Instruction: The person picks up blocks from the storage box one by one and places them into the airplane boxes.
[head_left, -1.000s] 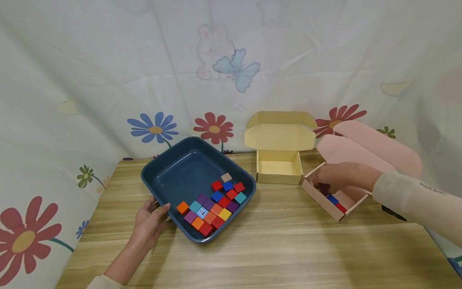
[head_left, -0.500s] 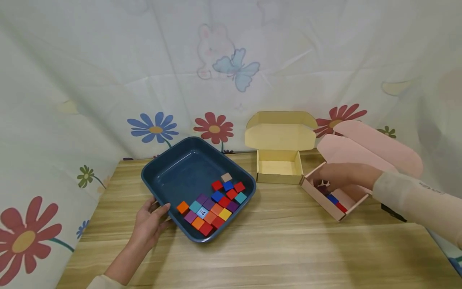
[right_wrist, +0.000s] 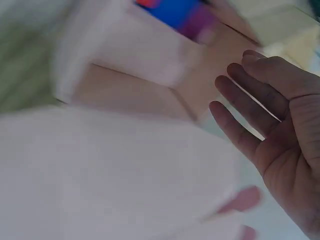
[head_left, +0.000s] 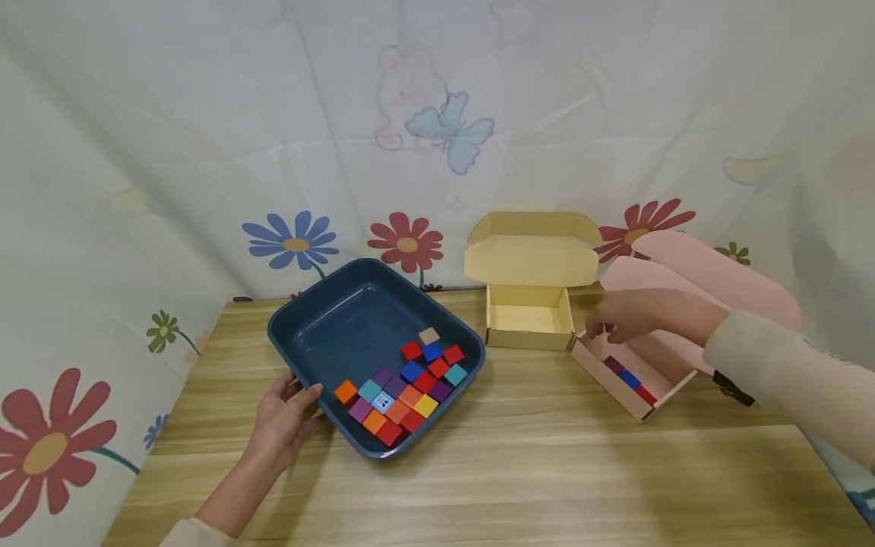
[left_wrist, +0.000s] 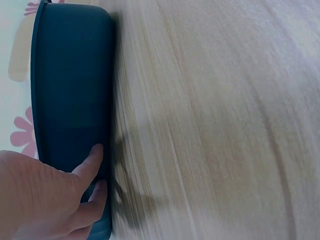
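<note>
My left hand (head_left: 283, 425) holds the near-left side of a dark blue tray (head_left: 328, 304), thumb at the rim and fingers against the outer wall (left_wrist: 75, 90). Colored wooden cubes (head_left: 396, 411) lie bunched in the tray's near-right part. Over the left end of an open pink cardboard box (head_left: 608, 377) hovers my right hand (head_left: 632, 315), nothing in its fingers. Inside the box, a purple cube (head_left: 614, 365), a blue cube (head_left: 630, 379) and a red cube (head_left: 645, 395) form a row along the front wall. In the right wrist view the right hand's fingers (right_wrist: 240, 125) are spread and loosely extended.
A yellow cardboard box (head_left: 529, 336) with its lid raised stands left of the pink box, near the back curtain (head_left: 205, 114). The pink box's lid (head_left: 683, 281) leans back behind it. All stand on a wood-grain table (head_left: 519, 471).
My right hand has let go of the purple cube, which now sits beside the blue one, and has risen slightly from the pink box. The left hand and tray stay put.
</note>
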`<state>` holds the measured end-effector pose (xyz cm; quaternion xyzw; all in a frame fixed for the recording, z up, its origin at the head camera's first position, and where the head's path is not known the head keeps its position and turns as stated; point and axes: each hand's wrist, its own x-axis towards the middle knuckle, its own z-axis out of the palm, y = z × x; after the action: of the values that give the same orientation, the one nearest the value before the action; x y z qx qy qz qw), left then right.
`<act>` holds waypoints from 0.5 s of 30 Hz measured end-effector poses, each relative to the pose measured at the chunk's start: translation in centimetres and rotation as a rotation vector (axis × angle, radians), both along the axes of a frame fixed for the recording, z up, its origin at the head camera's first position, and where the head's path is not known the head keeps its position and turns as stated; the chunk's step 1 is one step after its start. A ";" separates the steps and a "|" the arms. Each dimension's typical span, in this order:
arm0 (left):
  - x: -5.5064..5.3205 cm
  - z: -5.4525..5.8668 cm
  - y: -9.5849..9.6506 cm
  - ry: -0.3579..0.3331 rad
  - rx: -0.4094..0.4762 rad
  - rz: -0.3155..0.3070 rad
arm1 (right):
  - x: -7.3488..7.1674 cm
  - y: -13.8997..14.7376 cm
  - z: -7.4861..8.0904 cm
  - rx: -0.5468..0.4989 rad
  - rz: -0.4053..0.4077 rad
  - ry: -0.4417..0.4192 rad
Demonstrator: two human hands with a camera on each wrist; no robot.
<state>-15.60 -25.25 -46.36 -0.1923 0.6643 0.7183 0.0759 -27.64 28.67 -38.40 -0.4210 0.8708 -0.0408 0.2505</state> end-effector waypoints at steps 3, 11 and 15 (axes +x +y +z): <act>0.0 0.0 -0.1 0.001 -0.001 0.003 | -0.7 -1.8 2.3 -0.051 0.046 0.100; 0.0 0.0 -0.1 0.007 -0.015 -0.009 | -1.6 -9.2 5.6 -0.097 0.120 0.276; 0.1 0.1 -0.2 0.001 -0.008 -0.012 | -1.8 -13.8 5.3 -0.115 0.190 0.326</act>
<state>-15.52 -25.44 -46.28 -0.1879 0.6682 0.7155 0.0791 -29.42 14.86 -33.12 -0.5159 0.8525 0.0023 0.0845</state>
